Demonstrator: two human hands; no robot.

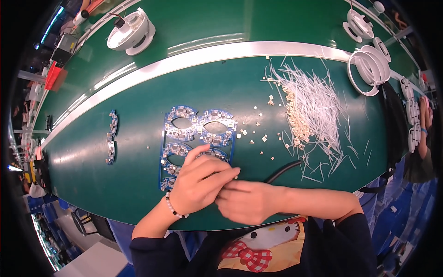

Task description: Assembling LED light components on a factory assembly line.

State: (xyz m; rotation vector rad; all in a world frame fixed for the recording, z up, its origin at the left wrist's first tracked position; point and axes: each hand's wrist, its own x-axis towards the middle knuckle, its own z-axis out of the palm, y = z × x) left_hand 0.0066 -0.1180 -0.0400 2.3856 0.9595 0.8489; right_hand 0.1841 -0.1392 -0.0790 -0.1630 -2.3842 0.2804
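Observation:
My left hand (199, 179), with a beaded bracelet at its wrist, reaches over the lower part of a blue circuit board panel (198, 124). Its thumb and index finger pinch together beside my right hand (247, 201), whose fingers are curled in. A tiny pale piece shows at the fingertips where both hands meet; its kind is too small to tell, and what lies inside the right fingers is hidden. To the right is a pile of thin white strips (316, 108) with small cream connectors (297, 122) along its left side. Several loose connectors (264, 138) are scattered between pile and panel.
A separate narrow strip of blue boards (111, 137) lies to the left on the green table (138, 184). Behind my right forearm is a black cord (284, 171). White round housings (369, 69) stand at the far right, another (132, 33) beyond the pale rail (203, 53).

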